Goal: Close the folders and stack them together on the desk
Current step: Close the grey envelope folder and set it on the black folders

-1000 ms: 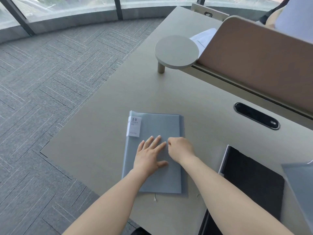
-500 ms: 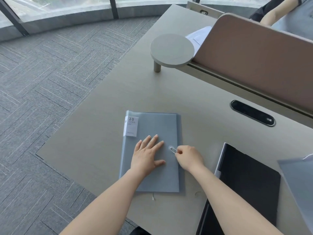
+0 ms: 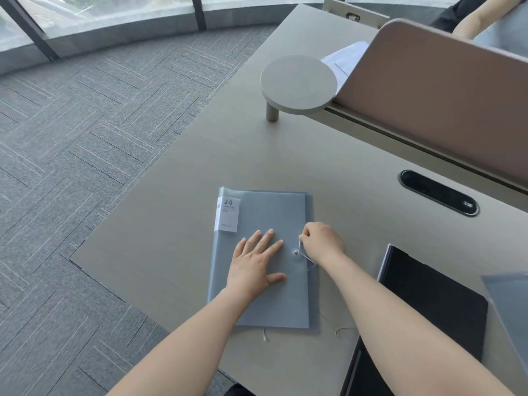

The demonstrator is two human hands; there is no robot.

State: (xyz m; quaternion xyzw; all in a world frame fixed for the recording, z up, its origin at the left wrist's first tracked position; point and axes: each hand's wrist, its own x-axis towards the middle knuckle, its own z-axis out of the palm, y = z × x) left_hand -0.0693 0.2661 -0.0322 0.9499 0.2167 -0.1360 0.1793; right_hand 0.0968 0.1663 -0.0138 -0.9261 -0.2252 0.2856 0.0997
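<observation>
A closed grey-blue folder (image 3: 265, 212) with a white "20 pockets" label lies flat on the desk (image 3: 177, 224), another grey-blue folder's edge showing under its right side. My left hand (image 3: 254, 267) presses flat on its cover, fingers spread. My right hand (image 3: 321, 241) pinches a thin closure string (image 3: 303, 252) that runs around a small button (image 3: 296, 252) on the cover. A black folder (image 3: 434, 304) lies to the right. Another grey-blue folder (image 3: 511, 304) is cut off at the right edge.
A round raised shelf (image 3: 297, 81) stands at the back of the desk beside a tan divider panel (image 3: 440, 110). An oval cable port (image 3: 438, 192) is set in the desk. White papers (image 3: 347, 57) lie behind the shelf. Another person's arm (image 3: 480, 18) shows at top right. Carpet floor lies left.
My right hand moved from the cover's right edge up past the button, drawing the string around it. My left hand has stayed pressed on the folder.
</observation>
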